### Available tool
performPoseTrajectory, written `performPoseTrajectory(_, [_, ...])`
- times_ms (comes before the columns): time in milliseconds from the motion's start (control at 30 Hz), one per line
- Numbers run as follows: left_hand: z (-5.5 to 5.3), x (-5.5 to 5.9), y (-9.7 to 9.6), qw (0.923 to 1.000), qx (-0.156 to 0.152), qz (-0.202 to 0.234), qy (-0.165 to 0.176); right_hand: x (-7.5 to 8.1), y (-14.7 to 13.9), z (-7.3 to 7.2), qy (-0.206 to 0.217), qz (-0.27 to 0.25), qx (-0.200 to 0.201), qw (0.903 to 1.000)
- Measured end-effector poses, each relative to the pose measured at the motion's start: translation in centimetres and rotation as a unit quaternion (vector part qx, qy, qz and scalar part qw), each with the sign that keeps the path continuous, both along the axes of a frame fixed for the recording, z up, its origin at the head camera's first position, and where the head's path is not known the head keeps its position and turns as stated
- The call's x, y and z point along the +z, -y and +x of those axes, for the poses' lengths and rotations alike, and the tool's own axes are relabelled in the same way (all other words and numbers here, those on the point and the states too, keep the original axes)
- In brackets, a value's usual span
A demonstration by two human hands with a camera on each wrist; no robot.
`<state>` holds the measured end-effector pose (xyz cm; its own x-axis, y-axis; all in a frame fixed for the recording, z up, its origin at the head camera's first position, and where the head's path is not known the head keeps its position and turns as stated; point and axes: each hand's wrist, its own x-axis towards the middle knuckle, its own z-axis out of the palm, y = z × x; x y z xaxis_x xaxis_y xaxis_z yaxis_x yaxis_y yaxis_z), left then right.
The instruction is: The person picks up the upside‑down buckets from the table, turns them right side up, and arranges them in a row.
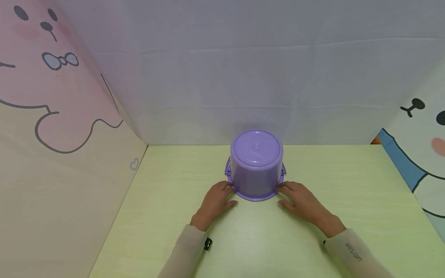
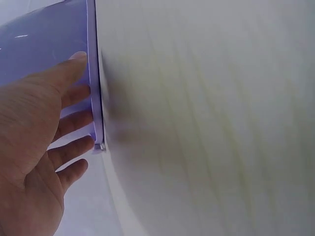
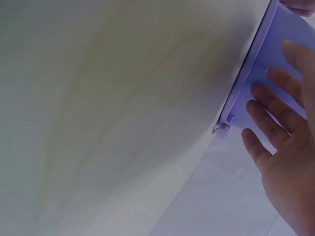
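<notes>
A purple plastic bucket point(image 1: 256, 166) stands upside down on the table, its round base facing up and its rim at the tabletop. The handle point(image 1: 227, 166) hangs around the far side, with a lug at each side of the rim. At the bucket's near left, my left hand point(image 1: 216, 200) has its fingertips right at the rim, thumb apart from the fingers. My right hand point(image 1: 299, 201) mirrors it at the near right, fingers spread and loosely bent beside the wall. In the left wrist view, the left fingers point(image 2: 74, 123) lie along the rim. The bucket's inside is hidden.
Pale yellow-green table point(image 1: 167, 181) surrounds the bucket. A white cloth wall point(image 1: 215, 85) rises close behind it. Printed cartoon panels stand at the left point(image 1: 69, 127) and right point(image 1: 417, 154). A dark strap piece point(image 1: 208, 243) shows at the left sleeve.
</notes>
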<state>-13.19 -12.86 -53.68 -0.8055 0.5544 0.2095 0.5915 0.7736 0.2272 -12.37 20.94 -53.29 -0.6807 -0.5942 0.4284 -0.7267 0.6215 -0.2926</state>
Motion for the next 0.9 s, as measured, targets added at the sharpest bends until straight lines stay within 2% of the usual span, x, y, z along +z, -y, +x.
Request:
performPoseTrajectory(200, [-0.15,-0.12,-0.08,0.9996,-0.005,-0.026,-0.007,0.0,0.22,0.09,0.031,0.021,0.001,0.9993])
performPoseTrajectory(433, [-0.4,-0.42,-0.15,0.9991,-0.019,-0.032,-0.02,0.23,0.34,0.22,0.077,0.052,-0.011,0.9956])
performPoseTrajectory(667, [-0.45,-0.26,-0.29,0.9991,-0.037,-0.014,-0.016,0.36,0.69,-0.08,0.08,0.062,0.0,0.9949])
performPoseTrajectory(900, [-0.53,-0.01,-0.63,0.9994,-0.034,-0.01,0.002,0.64,0.87,-0.31,0.093,0.07,-0.002,0.9932])
